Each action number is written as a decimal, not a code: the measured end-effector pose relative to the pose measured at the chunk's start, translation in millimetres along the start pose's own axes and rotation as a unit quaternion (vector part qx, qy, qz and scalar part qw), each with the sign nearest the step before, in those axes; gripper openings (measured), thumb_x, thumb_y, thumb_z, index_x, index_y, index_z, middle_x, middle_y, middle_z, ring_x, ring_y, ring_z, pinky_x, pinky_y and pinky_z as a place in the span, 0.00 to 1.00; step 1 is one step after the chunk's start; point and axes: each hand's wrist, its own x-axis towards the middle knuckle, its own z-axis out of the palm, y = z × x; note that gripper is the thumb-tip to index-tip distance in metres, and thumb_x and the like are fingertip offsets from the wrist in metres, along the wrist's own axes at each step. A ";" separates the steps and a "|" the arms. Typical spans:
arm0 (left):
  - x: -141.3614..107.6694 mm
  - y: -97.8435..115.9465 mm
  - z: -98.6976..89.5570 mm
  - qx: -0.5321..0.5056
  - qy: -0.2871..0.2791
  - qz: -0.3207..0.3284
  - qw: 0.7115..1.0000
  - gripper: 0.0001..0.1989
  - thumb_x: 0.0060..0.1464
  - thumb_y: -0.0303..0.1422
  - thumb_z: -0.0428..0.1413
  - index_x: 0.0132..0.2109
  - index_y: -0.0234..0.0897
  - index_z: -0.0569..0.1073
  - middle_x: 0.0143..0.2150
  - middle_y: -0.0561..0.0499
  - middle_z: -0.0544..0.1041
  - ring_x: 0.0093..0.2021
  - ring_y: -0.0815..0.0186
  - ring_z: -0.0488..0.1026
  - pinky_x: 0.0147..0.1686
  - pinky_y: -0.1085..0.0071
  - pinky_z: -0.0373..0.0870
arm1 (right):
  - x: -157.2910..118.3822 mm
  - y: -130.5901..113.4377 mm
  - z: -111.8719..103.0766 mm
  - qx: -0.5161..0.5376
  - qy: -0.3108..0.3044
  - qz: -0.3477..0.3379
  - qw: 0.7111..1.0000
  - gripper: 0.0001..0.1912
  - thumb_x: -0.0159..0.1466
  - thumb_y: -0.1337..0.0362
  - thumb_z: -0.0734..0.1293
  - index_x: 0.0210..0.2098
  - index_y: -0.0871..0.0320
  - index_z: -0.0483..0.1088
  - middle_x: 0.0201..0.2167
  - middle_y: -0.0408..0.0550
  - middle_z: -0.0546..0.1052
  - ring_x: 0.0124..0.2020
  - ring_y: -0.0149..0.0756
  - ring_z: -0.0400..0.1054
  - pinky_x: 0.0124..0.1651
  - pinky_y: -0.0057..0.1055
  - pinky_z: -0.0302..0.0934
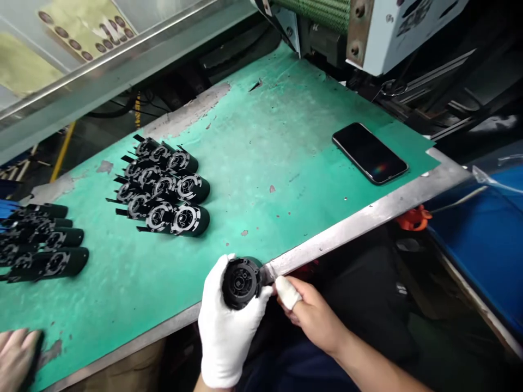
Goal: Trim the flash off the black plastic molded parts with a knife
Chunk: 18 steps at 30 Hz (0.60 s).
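Observation:
My left hand (229,332), in a white glove, is wrapped round a black round plastic part (241,283) whose ribbed open end faces up, near the table's front edge. Just right of the part is my right hand (308,310), bare except for a white cover on the thumb. Its fingers are pinched together beside the part's rim; what they hold is too small to make out. A cluster of similar black parts (190,219) stands on the green table (286,141), left of centre.
Another group of black parts (73,261) is at the far left, with another person's hand (18,354) below it. A phone (370,152) lies on the right. A metal strip (339,237) edges the table; a machine (368,32) stands behind.

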 end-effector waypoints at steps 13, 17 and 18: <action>20.6 -19.2 -19.8 -0.026 -0.109 0.133 0.985 0.44 0.46 0.46 0.72 0.65 0.41 0.64 0.62 0.42 0.72 0.63 0.53 0.71 0.66 0.55 0.67 | 13.5 -86.4 -47.1 -0.573 -0.125 -0.195 0.786 0.28 0.66 0.71 0.61 0.63 0.47 0.69 0.51 0.48 0.81 0.45 0.47 0.76 0.48 0.42 0.68; 19.3 -23.3 -17.1 -0.042 -0.101 0.147 0.983 0.45 0.45 0.45 0.73 0.65 0.39 0.64 0.61 0.40 0.73 0.62 0.53 0.71 0.66 0.56 0.68 | 15.1 -100.4 -48.5 -0.654 -0.145 -0.210 0.712 0.28 0.65 0.70 0.62 0.63 0.45 0.68 0.41 0.44 0.80 0.36 0.41 0.75 0.37 0.38 0.62; 19.4 -24.4 -16.8 -0.044 -0.097 0.150 0.983 0.45 0.45 0.45 0.73 0.65 0.38 0.64 0.61 0.40 0.73 0.62 0.53 0.71 0.66 0.56 0.68 | 15.9 -104.4 -48.9 -0.670 -0.147 -0.214 0.696 0.28 0.65 0.70 0.63 0.63 0.44 0.68 0.38 0.43 0.79 0.34 0.40 0.74 0.35 0.38 0.59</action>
